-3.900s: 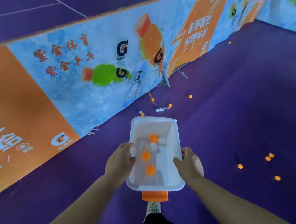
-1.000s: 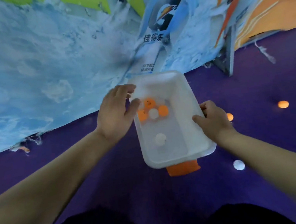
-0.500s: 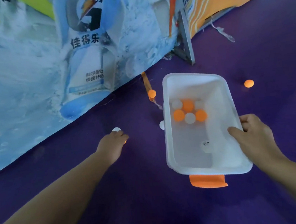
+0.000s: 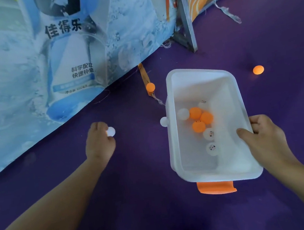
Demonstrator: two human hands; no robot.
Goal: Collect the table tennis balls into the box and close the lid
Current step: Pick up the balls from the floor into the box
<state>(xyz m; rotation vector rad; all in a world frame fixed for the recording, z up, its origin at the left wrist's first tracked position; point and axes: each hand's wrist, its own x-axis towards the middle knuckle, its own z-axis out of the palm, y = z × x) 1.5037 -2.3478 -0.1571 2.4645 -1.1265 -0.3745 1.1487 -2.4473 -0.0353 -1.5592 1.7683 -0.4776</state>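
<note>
White plastic and open-topped, the storage box [image 4: 196, 84] hangs from your right hand [image 4: 263, 139], which clamps its rim with the thumb laid over the inner wall and the fingers curled round the outside. Whether the box rests on the purple carpet [image 4: 146, 198] I cannot tell. Inside it lie three orange balls [image 4: 195, 113] and several white ones. Your left hand [image 4: 99, 144] is down at the carpet, away from the box, its fingertips pinched on a white ball [image 4: 110, 131]. So you are mid-collection: one ball is picked up and not yet dropped in. Next, I judge, carry it across toward your right hand and let go over the open top. Then take the second white ball [image 4: 163, 122], just outside the box wall, and the orange ball [image 4: 150, 87] beyond it. Another orange one [image 4: 258, 70] lies beyond your right hand. No lid shows, only an orange latch [image 4: 216, 187].
</note>
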